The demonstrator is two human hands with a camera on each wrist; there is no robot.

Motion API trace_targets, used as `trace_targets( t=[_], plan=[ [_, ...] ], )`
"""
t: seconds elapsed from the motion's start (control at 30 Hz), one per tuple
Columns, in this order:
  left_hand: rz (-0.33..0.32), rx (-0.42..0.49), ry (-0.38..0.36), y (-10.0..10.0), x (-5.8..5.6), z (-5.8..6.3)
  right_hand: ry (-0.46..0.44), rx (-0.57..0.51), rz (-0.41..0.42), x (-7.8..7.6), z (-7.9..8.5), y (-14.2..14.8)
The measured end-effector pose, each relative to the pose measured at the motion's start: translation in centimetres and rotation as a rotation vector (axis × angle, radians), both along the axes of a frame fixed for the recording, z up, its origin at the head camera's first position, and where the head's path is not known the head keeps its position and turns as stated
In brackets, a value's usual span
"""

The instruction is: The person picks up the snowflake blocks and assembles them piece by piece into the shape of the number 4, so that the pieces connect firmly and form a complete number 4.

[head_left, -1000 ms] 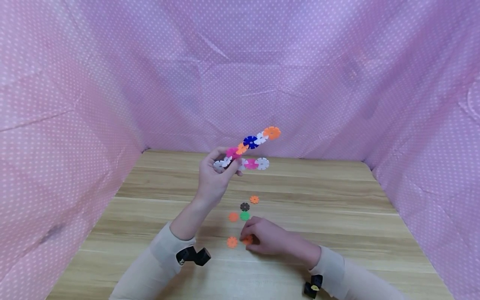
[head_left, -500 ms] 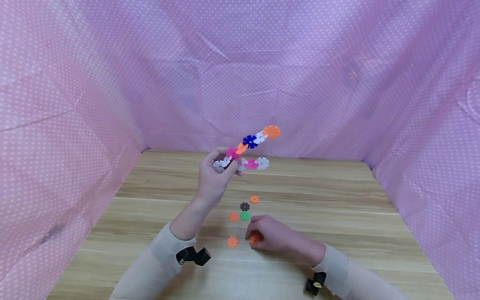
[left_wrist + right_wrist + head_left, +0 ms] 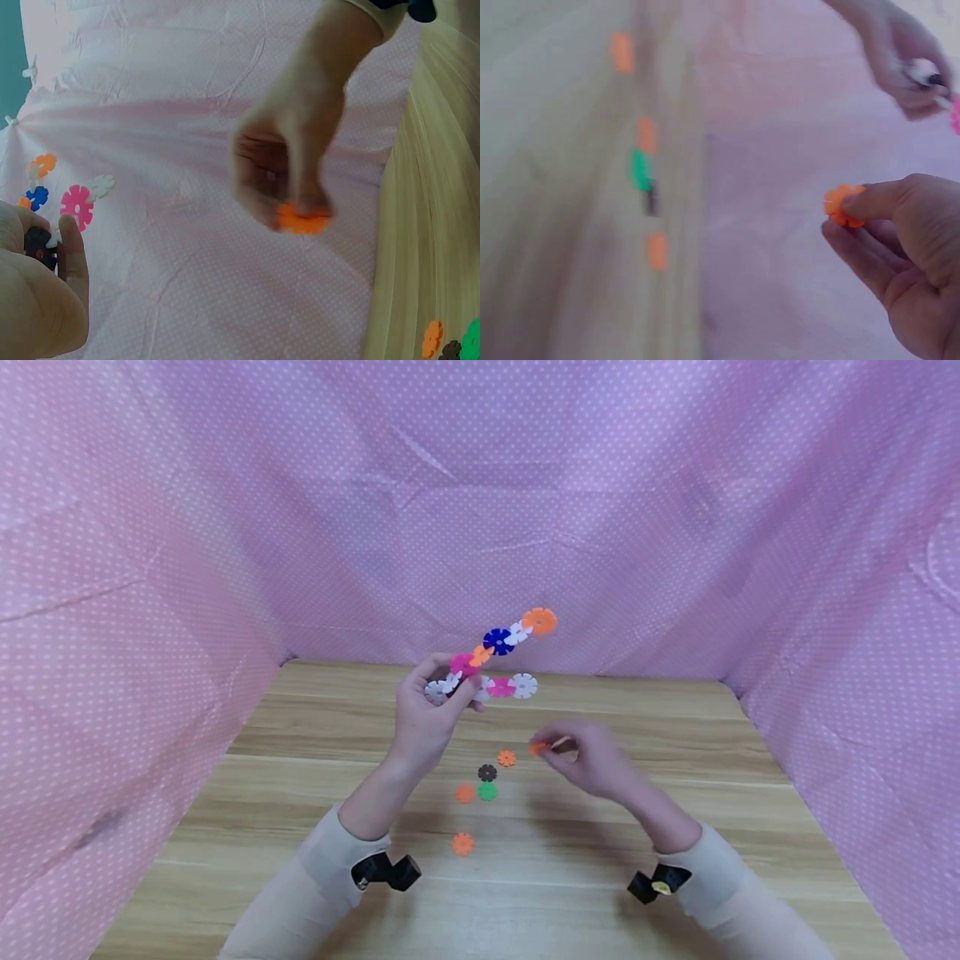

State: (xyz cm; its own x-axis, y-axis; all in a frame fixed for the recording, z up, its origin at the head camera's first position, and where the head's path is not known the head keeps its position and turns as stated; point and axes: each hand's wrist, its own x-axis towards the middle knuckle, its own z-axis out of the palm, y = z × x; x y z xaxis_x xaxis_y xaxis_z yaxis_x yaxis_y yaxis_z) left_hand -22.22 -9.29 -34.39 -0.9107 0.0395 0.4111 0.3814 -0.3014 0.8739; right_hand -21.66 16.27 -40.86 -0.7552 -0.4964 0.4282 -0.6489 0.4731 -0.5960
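Note:
My left hand grips a joined chain of notched plastic discs above the table. One branch runs up and right through a pink disc, a blue disc and a white one to an orange end disc. A shorter branch holds a pink disc and a white end disc. Part of the chain, with a dark disc, is covered by the fingers in the head view. To the right, my right hand pinches a single orange disc between thumb and fingers, raised over the table.
On the wooden table lie a green disc, a dark brown disc and several loose orange discs, one nearest the front. Pink dotted cloth walls the back and both sides.
My right hand has lifted the orange disc off the table and carried it up and to the right, away from the front. The left hand and its chain have barely moved.

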Motion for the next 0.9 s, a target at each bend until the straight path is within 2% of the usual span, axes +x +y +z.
trace_targets(
  t=[0.13, 0.23, 0.4, 0.63, 0.9],
  plan=[
    [-0.002, -0.014, 0.0, -0.1, 0.0, 0.0, 0.13, -0.137, -0.076, -0.5, 2.4, 0.4],
    [-0.004, -0.021, 0.005, -0.1, 0.0, -0.1, 0.208, -0.232, -0.091, -0.6, 3.9, 0.5],
    [-0.002, -0.027, 0.004, -0.1, 0.0, -0.2, 0.272, -0.308, -0.107, -0.2, 5.7, 0.3],
    [0.001, -0.051, 0.002, 0.1, 0.2, -0.2, 0.351, -0.36, -0.071, 0.0, 6.8, -0.2],
    [-0.011, -0.073, 0.001, 0.0, 0.3, -0.3, 0.394, -0.344, -0.048, 0.3, 7.0, -0.5]
  ],
)
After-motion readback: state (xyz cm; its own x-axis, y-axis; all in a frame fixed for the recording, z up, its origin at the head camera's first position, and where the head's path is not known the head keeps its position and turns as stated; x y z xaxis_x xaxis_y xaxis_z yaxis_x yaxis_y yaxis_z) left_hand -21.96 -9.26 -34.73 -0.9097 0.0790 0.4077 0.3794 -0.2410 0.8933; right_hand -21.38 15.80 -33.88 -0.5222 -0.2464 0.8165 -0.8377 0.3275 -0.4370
